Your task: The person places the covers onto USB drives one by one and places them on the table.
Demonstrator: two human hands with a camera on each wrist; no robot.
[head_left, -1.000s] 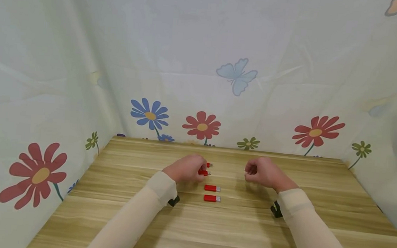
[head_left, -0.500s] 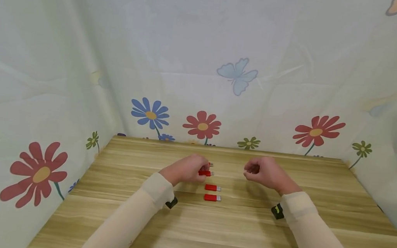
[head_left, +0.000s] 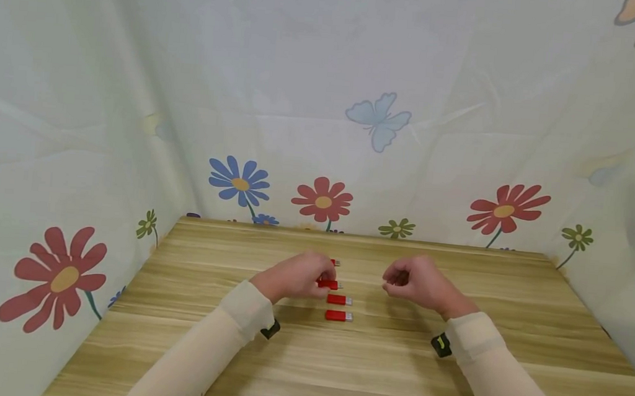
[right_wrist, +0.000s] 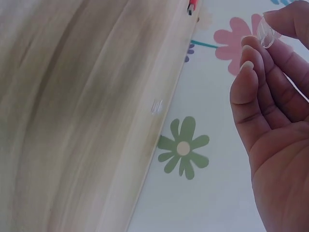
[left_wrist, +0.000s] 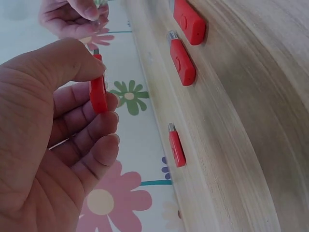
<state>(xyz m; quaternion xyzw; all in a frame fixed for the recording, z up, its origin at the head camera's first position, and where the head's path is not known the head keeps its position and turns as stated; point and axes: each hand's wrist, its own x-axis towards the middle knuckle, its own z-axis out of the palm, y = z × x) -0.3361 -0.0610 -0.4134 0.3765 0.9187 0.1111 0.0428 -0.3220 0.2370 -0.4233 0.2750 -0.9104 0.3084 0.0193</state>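
My left hand (head_left: 299,276) pinches a red USB stick (left_wrist: 98,89) between thumb and fingers, its metal plug pointing toward the right hand. My right hand (head_left: 422,284) faces it a short way off and pinches a small clear plastic cap (right_wrist: 265,33) between thumb and forefinger. Three more red USB sticks lie on the table: one (head_left: 337,263) partly behind the left hand, and two nearer ones (head_left: 337,299) (head_left: 337,316) side by side, plugs to the right.
Another small clear cap (right_wrist: 156,106) lies on the wooden table (head_left: 393,378) close to its far edge. A flower-printed curtain (head_left: 278,126) encloses the table at the back and on both sides.
My left hand has drawn the USB stick slightly nearer, toward the two front sticks. The right hand has moved a little left and nearer with the cap.
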